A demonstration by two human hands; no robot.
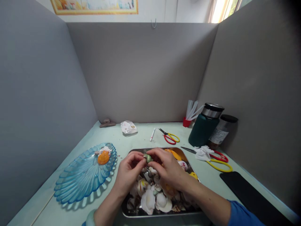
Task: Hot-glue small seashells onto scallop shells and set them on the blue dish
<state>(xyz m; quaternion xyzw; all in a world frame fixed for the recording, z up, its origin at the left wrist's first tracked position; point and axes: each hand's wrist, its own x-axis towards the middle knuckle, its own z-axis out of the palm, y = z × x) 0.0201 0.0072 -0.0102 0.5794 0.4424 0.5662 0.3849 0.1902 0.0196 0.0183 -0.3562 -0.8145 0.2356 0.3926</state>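
Observation:
A small green spiral-looking shell (148,158) is held between the fingertips of both hands, above the metal tray. My left hand (131,167) pinches it from the left with thumb and fingers. From the right, my right hand (168,166) closes thumb and fingers on its other side. Below lies the metal tray (150,216), full of shells in white, brown and orange. A white shell (148,201) and a rounder white shell (163,202) rest near its front edge. My hands and right forearm hide part of the tray's contents.
On the left stands a blue scalloped dish (77,182) with an orange shell (103,157). Behind the tray lie small scissors (170,137), a white stick (152,135) and a crumpled packet (129,127). Larger scissors (219,163), a green bottle (204,128) and a black phone-like slab (249,194) are right.

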